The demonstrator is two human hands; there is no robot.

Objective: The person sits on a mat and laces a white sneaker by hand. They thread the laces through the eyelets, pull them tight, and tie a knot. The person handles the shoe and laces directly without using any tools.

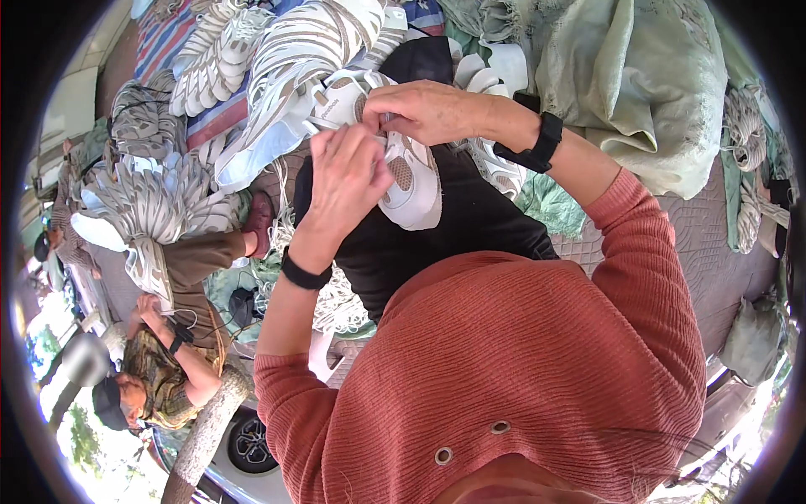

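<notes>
A white sneaker upper (409,189) with tan mesh lies over my dark-trousered lap, its toe toward me. My left hand (348,172) is closed at the upper's left side, fingers bent against its lacing area. From the right, my right hand (428,113) reaches across with thumb and forefinger pinched close to the left fingertips. Whatever thin thing sits between the fingers is too small and hidden to make out. Just beyond the hands, another part in white and tan (336,102) shows, partly covered by my fingers.
Long stacks of white shoe uppers (315,42) lie ahead and left. A pale green sack (630,92) stands at the far right. Loose white laces (340,307) lie by my left forearm. At left, another person (159,370) handles uppers beside a tree trunk (201,437).
</notes>
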